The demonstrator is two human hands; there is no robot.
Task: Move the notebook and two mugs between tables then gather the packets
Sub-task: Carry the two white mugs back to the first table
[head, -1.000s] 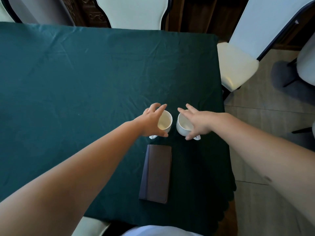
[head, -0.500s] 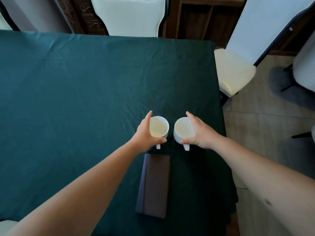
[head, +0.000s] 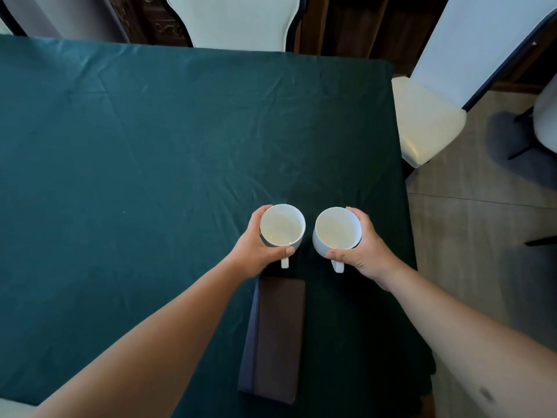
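Observation:
Two empty white mugs stand upright side by side near the table's right edge, handles pointing toward me. My left hand (head: 256, 245) wraps the left mug (head: 282, 225) from its left side. Around the right mug (head: 337, 231) my right hand (head: 366, 251) grips from the right. A dark brown notebook (head: 278, 336) with a navy spine lies closed on the green tablecloth (head: 135, 176), just below the mugs. No packets are in view.
White cushioned chairs stand at the far edge (head: 238, 19) and beside the table's right side (head: 425, 122). Another chair's legs (head: 527, 137) show on the tiled floor at the right. A pale seat corner (head: 12, 407) sits at bottom left.
Both hands went from reaching over the mugs to closing around their sides. The mugs now appear closer to me and larger in view.

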